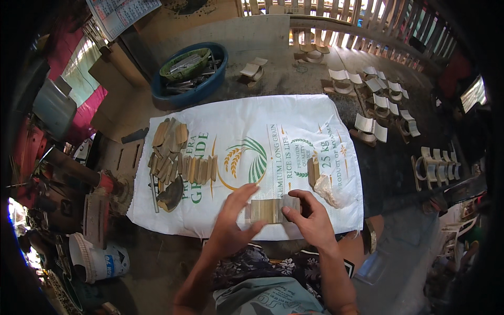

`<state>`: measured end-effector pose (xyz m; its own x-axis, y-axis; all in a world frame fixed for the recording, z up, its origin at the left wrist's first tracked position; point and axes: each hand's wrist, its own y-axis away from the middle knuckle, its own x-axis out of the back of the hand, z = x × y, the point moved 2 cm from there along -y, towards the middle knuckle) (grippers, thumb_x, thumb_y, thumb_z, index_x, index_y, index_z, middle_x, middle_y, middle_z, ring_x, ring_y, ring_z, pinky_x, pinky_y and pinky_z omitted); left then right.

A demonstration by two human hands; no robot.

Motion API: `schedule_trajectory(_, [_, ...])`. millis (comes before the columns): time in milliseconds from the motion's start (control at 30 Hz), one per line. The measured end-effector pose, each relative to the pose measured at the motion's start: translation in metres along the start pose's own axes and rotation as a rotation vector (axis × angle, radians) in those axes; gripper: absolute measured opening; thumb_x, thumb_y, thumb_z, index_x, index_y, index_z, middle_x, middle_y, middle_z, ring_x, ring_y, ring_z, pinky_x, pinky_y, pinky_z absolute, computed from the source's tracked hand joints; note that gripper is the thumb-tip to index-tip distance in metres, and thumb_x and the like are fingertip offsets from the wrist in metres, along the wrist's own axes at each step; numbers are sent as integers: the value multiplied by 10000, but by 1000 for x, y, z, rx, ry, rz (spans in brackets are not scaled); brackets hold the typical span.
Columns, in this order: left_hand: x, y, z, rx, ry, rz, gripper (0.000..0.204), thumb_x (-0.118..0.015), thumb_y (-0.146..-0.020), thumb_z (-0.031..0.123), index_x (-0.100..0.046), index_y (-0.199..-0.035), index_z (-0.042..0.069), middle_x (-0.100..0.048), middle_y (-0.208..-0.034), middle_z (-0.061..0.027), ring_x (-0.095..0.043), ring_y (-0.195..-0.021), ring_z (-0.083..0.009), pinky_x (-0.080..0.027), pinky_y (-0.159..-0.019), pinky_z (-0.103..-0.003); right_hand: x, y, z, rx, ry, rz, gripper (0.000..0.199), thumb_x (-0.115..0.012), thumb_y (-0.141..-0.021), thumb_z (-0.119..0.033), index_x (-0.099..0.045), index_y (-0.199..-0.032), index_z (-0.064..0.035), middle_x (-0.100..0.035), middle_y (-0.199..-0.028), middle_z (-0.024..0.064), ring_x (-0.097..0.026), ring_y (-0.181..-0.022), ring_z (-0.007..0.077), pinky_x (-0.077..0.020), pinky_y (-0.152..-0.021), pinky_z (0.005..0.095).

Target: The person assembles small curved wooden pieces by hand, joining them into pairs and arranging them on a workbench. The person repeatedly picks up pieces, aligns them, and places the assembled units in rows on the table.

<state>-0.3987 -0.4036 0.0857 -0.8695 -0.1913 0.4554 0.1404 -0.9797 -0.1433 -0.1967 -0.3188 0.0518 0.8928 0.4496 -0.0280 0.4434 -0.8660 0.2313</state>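
Observation:
A short, pale-brown curved piece that looks like bamboo (265,210) is in front of me, above the near edge of a white woven sack (236,113). My right hand (316,218) pinches its right end between thumb and fingers, where a greyish part (290,201) shows. Around the left end, my left hand (233,218) has its thumb and fingers spread apart, slightly blurred. Toward the sack's left lie several brown curved pieces (199,169) in a row and a heap. To the right, a few similar strips (313,172) rest beside a crumpled clear plastic bag (327,190).
A blue basin (223,71) holding a green basket (170,70) with metal parts stands at the back left. Several curved assemblies (370,127) sit along the right and back of the table. A white bucket (118,261) lies at lower left, near a red vise-like tool (107,182).

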Motion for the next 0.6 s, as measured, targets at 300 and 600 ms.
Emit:
schedule_trajectory(300, [-27,3,-36,591,792,-89,366,-718,-1010,159,-659,-1321,-25,-627,-838,5,-528,-701,-61,-445,-636,-229,1,1,-4,-135,19,-66,378,-790,-969,-189,-663,-1261,14,-719,-1009,58,-634,-917,94,-522,-803,264])
schedule_trajectory(600, [-31,6,-40,633,785,-131,266,-715,-1019,153,-685,-1215,-23,-688,-960,-21,-543,-752,-65,-456,-649,-255,-1,1,-10,-194,34,-87,380,-783,-982,-208,-678,-1279,3,-710,-1025,50,-624,-931,97,-526,-836,272])
